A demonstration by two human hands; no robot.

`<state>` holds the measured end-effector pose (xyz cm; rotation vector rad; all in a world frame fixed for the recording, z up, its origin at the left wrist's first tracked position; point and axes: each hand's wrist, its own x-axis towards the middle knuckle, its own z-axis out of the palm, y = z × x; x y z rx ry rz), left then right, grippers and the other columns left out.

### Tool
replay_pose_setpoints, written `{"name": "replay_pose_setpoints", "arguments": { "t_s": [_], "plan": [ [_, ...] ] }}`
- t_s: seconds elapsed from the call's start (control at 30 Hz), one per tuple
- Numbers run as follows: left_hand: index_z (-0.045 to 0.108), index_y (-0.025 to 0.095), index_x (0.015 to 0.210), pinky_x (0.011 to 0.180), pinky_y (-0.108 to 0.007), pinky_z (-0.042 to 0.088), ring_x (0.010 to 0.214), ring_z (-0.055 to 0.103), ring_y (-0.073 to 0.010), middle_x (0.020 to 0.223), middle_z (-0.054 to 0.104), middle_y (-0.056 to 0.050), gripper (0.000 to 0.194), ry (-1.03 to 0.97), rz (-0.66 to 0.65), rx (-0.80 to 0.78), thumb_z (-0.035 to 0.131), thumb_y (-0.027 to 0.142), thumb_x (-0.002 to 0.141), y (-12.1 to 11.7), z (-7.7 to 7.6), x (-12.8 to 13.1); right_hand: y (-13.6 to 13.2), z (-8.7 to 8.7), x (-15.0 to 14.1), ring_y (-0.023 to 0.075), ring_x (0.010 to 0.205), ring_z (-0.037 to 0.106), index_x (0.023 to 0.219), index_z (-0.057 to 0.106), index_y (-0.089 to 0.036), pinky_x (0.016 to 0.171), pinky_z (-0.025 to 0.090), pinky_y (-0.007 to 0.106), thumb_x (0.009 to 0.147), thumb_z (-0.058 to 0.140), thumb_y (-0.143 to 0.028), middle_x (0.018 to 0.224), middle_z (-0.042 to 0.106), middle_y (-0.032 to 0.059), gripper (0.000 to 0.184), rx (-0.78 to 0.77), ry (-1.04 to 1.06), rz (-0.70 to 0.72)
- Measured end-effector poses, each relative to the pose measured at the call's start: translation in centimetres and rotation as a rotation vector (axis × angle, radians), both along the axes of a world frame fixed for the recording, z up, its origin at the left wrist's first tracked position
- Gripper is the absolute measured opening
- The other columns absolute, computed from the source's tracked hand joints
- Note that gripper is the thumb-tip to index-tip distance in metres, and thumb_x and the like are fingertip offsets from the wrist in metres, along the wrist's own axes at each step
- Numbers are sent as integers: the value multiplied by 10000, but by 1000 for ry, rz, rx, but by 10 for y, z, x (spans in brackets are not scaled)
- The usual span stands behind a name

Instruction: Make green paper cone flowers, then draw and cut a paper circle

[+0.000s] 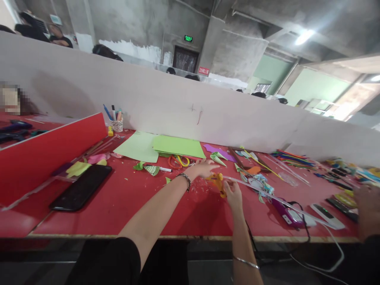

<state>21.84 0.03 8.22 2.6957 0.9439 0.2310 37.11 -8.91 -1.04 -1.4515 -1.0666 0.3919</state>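
Note:
My left hand [204, 168] reaches across the red table [142, 202] with its fingers pinched at the top of a small orange glue gun [219, 183]. My right hand [233, 194] is closed on the lower part of the same orange tool. A long clear stick [267, 192] runs from the tool toward the right. A folded green paper cone [218, 158] lies just beyond my left hand. Orange and yellow scissors [178, 161] rest behind my left wrist.
Green paper sheets [166, 145] lie at the back by a white partition [166, 107]. A black phone [81, 187] and a red divider [44, 154] are at left. A purple tool [286, 213] with cable, coloured sticks [292, 158] and another person's hand [368, 211] are at right.

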Motion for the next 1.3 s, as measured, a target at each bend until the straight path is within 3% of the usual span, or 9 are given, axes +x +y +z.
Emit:
{"name": "replay_pose_setpoints", "arguments": {
  "t_s": [0.07, 0.2, 0.3, 0.4, 0.47, 0.6, 0.77, 0.97, 1.3],
  "plan": [
    [384, 290, 1261, 926, -370, 323, 1160, 375, -220, 1315, 393, -62, 486, -58, 10, -47, 441, 298, 778, 8, 10, -19, 3, -8, -2, 183, 836, 575, 915, 536, -159, 757, 452, 341, 652, 564, -462, 906, 608, 72, 402, -41, -76, 76],
    [545, 192, 1109, 938, -287, 336, 1095, 445, -178, 1182, 521, -71, 358, -237, 90, -48, 413, 298, 794, 24, 22, -82, 7, -20, -5, 226, 878, 552, 980, 524, -132, 787, 418, 372, 691, 505, -458, 939, 590, 116, 436, -157, -399, 30],
    [583, 149, 1016, 810, -247, 416, 933, 551, -159, 1058, 601, -71, 343, -367, 238, -122, 373, 308, 797, 23, 12, -134, 6, -23, -9, 235, 829, 567, 991, 511, -122, 745, 415, 362, 760, 398, -427, 897, 601, 130, 399, -247, -547, 23],
    [619, 168, 912, 759, -258, 416, 856, 573, -171, 945, 646, -48, 330, -421, 448, -84, 372, 345, 783, 1, -13, -158, 3, -16, -14, 232, 827, 572, 1024, 489, -129, 723, 412, 341, 790, 341, -411, 906, 604, 130, 395, -259, -560, 5],
    [640, 168, 799, 697, -263, 416, 762, 587, -177, 807, 665, -44, 377, -419, 542, -123, 362, 422, 783, -24, -32, -150, 0, -5, -20, 228, 821, 569, 1027, 482, -131, 704, 411, 327, 799, 318, -419, 905, 603, 126, 403, -232, -525, -19],
    [651, 161, 698, 603, -242, 416, 618, 586, -160, 662, 661, -43, 520, -403, 437, -469, 354, 586, 740, -64, -60, -94, -8, 27, -34, 214, 792, 565, 999, 479, -137, 679, 401, 304, 810, 307, -434, 880, 601, 112, 391, -173, -498, -4],
    [660, 150, 754, 598, -253, 423, 596, 588, -149, 681, 667, -66, 661, -509, 471, -598, 214, 637, 764, -72, -61, -43, -20, 50, -49, 212, 789, 567, 995, 464, -147, 661, 390, 288, 825, 295, -407, 854, 603, 100, 353, -234, -624, 93],
    [661, 184, 645, 610, -254, 418, 645, 596, -158, 653, 665, -49, 629, -361, 507, -401, 206, 589, 802, -67, -60, -57, -30, 47, -60, 226, 829, 583, 1049, 448, -137, 647, 379, 279, 844, 279, -367, 922, 608, 119, 352, -358, -776, 111],
    [642, 179, 622, 577, -217, 401, 613, 592, -133, 599, 653, -30, 505, -287, 525, -326, 284, 465, 836, -78, -70, -96, -16, 52, -59, 213, 814, 595, 1017, 450, -132, 635, 369, 260, 860, 262, -343, 891, 619, 120, 324, -425, -825, 99]
  ]
}}
